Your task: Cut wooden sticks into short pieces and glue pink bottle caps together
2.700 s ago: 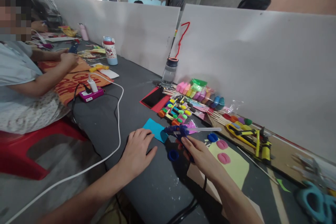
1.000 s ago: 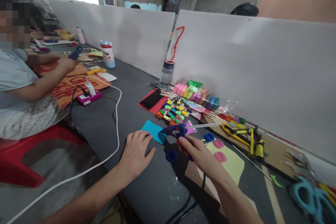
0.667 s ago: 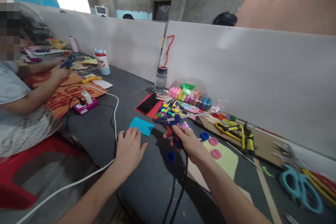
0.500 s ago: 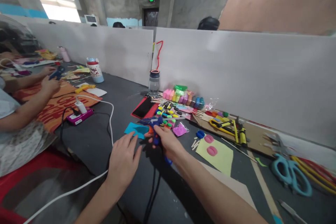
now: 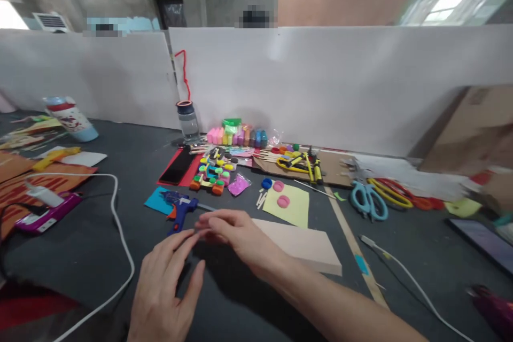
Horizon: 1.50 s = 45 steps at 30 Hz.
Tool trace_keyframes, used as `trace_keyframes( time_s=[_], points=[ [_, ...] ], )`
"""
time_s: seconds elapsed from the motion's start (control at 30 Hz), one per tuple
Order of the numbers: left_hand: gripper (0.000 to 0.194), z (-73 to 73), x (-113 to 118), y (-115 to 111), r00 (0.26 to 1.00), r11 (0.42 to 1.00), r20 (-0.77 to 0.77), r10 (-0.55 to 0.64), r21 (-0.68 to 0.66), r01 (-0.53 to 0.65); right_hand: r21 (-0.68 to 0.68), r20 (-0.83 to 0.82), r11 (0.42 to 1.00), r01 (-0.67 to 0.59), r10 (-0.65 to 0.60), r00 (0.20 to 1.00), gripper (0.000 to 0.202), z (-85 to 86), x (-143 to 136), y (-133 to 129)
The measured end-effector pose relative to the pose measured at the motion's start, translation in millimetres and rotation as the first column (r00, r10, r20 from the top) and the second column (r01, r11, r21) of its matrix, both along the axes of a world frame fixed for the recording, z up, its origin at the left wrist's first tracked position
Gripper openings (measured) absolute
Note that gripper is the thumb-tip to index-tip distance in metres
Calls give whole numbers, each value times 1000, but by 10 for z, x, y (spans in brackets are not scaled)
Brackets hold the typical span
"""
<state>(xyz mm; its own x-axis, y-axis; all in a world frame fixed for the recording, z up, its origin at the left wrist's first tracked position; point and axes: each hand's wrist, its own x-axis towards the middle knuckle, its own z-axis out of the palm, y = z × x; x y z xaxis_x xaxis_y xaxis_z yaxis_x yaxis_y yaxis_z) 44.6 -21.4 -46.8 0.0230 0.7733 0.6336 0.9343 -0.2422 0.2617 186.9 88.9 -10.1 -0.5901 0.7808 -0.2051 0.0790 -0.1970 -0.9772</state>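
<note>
My left hand (image 5: 166, 283) is open above the dark table, with its thumb spread from the fingers. My right hand (image 5: 236, 232) is beside it, fingers loosely stretched towards the left fingertips, with nothing visible in them. Just beyond the hands lies a blue hot glue gun (image 5: 186, 208) with an orange trigger and a glue stick at its back. Its nozzle end rests over a piece of blue paper (image 5: 157, 201). A pale flat block (image 5: 312, 243) lies partly behind my right forearm. Yellow paper (image 5: 294, 206) holds two pink discs (image 5: 283, 201).
Colourful small toy pieces (image 5: 214, 171), a phone (image 5: 178, 165) on red paper, and a water bottle (image 5: 187, 122) stand beyond. Yellow cutters (image 5: 315, 165) and blue scissors (image 5: 368, 200) lie right. A white cable (image 5: 124, 246) and purple power strip (image 5: 48, 214) are left.
My right hand has let go of the glue gun, which now lies on the table. Both hands have come close together, and the view has turned to the right.
</note>
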Motion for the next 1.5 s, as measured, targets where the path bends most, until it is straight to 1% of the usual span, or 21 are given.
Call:
trace_keyframes(
  time_s=[0.07,0.13,0.2,0.23,0.3,0.37,0.4,0.5,0.6,0.73,0.87,0.93,1.0,1.1,1.17,1.2,1.27,1.3,1.37,1.43,1.5],
  points=[
    [38,24,184,93,997,998,-28,-66,-25,65,146,115,989,35,-53,992,28,81,422,98],
    [41,48,400,209,994,993,-34,-103,-67,100,341,262,934,105,-201,944,28,111,847,247],
    [42,92,629,346,987,981,-40,-155,-125,149,483,414,871,86,-314,854,24,90,1208,405],
    [43,124,739,421,981,971,-53,-188,-160,178,528,488,847,58,-358,796,22,65,1344,474],
    [43,200,937,579,965,947,-87,-248,-231,223,586,608,810,-11,-431,667,22,1,1505,577],
    [43,272,1090,731,952,921,-119,-281,-313,233,610,687,786,-96,-464,559,24,-67,1530,636],
    [44,299,1147,801,946,910,-133,-295,-340,236,613,715,777,-144,-468,520,24,-98,1506,655],
    [46,323,1234,968,941,902,-145,-306,-359,239,604,770,747,-278,-455,447,23,-175,1407,701],
    [41,274,1217,1068,947,909,-133,-291,-346,231,596,794,719,-356,-462,395,23,-228,1406,757],
    [34,164,1133,1140,959,928,-96,-265,-297,226,584,811,712,-391,-482,332,22,-236,1580,845],
    [33,65,1079,1166,960,943,-74,-270,-223,248,592,806,706,-389,-512,298,24,-142,1795,972],
    [32,36,1069,1161,957,946,-74,-282,-187,264,593,805,711,-378,-539,247,22,-85,1891,1079],
    [31,19,1067,1148,951,947,-80,-299,-143,286,577,813,728,-371,-555,175,21,-45,1966,1215],
    [28,12,1070,1130,941,943,-84,-329,-83,322,534,834,752,-386,-544,95,21,-30,2002,1411],
    [27,23,1072,1124,938,941,-80,-337,-64,332,506,847,754,-419,-526,78,21,-38,1959,1488],
    [26,35,1072,1121,939,941,-73,-337,-58,333,494,854,749,-441,-514,83,21,-44,1917,1503],
    [21,72,1070,1111,941,942,-37,-336,-34,335,477,866,723,-500,-485,124,21,-54,1792,1486],
    [17,95,1068,1103,940,940,-7,-340,-12,340,472,871,698,-538,-463,163,20,-58,1713,1459],
    [12,141,1068,1080,928,930,61,-367,48,364,470,879,618,-630,-395,269,18,-68,1531,1385],
    [14,170,1077,1052,901,906,109,-421,97,412,471,881,510,-720,-300,365,17,-85,1344,1314],
    [15,174,1094,1026,874,883,125,-469,104,458,463,886,416,-783,-224,405,16,-104,1184,1272]
  ],
)
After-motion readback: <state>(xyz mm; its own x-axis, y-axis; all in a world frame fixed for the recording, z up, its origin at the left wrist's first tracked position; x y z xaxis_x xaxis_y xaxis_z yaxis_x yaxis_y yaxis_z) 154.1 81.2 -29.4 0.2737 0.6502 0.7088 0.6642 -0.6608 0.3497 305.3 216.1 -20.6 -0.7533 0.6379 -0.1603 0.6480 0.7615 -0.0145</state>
